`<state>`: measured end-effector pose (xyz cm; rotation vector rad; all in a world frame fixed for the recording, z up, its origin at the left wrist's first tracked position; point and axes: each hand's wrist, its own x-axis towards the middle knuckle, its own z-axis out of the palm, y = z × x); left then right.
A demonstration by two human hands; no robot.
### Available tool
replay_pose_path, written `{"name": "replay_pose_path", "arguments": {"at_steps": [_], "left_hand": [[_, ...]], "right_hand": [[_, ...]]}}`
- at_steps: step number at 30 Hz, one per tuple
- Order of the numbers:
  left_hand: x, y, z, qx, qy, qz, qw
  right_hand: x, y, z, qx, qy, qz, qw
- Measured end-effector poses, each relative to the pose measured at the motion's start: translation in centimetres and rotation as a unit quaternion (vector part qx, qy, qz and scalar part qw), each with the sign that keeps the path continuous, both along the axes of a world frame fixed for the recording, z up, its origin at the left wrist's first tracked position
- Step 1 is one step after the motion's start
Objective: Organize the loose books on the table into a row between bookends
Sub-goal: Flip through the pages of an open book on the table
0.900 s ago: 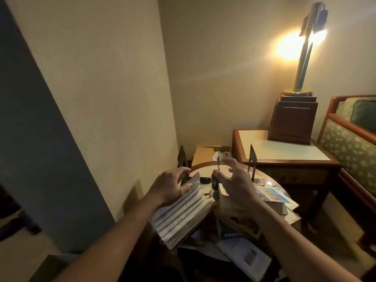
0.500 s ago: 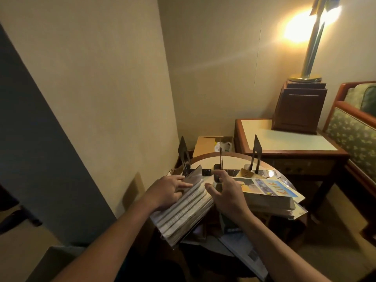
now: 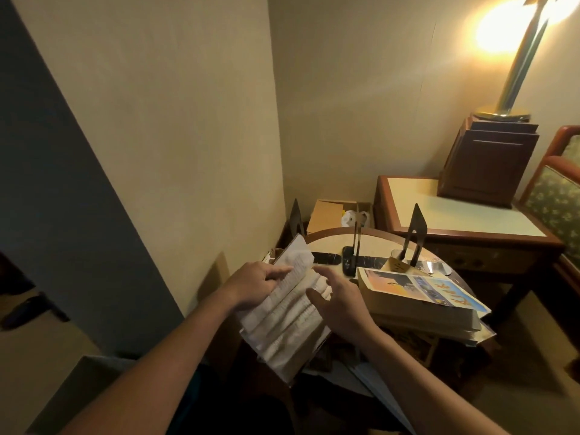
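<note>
Lower centre, the tilted book bundle (image 3: 282, 324) is showing white page edges. Centre right, the top book (image 3: 408, 285) is showing orange and blue panels. Far right, the chair upholstery (image 3: 555, 211) is showing green with pale flowers.

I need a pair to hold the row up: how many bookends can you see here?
3. The left bookend stands near the wall, behind the held books. The middle bookend is edge-on at table centre. The right bookend stands behind the book stack. Clutter could hide others.
</note>
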<state>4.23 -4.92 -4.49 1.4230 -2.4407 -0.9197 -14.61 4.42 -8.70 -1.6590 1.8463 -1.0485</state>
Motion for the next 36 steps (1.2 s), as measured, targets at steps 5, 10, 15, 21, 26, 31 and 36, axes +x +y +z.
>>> {"name": "replay_pose_path", "arguments": {"at_steps": [5, 10, 15, 21, 26, 31, 36], "left_hand": [[1.7, 0.1, -0.9, 0.028, 0.085, 0.061, 0.994], [2.7, 0.3, -2.2, 0.071, 0.177, 0.090, 0.978], [3.3, -0.2, -3.3, 0.107, 0.199, 0.101, 0.969], [4.2, -0.5, -4.2, 0.146, 0.244, 0.093, 0.954], [4.1, -0.2, -3.9, 0.162, 0.250, 0.074, 0.952], [4.1, -0.2, -3.6, 0.178, 0.254, 0.091, 0.946], [4.4, -0.4, -3.6, 0.189, 0.255, 0.098, 0.943]], "right_hand": [[0.7, -3.6, 1.0, -0.016, 0.050, 0.025, 0.998], [1.9, -6.6, 1.7, -0.028, 0.105, 0.078, 0.991], [2.0, -8.2, 1.4, -0.044, 0.172, 0.100, 0.979], [1.6, -8.9, 0.5, -0.064, 0.196, 0.111, 0.972], [1.2, -9.3, 0.4, -0.092, 0.222, 0.096, 0.966], [0.6, -9.3, 0.5, -0.093, 0.217, 0.089, 0.968], [0.0, -9.5, 0.8, -0.061, 0.183, 0.112, 0.975]]}}
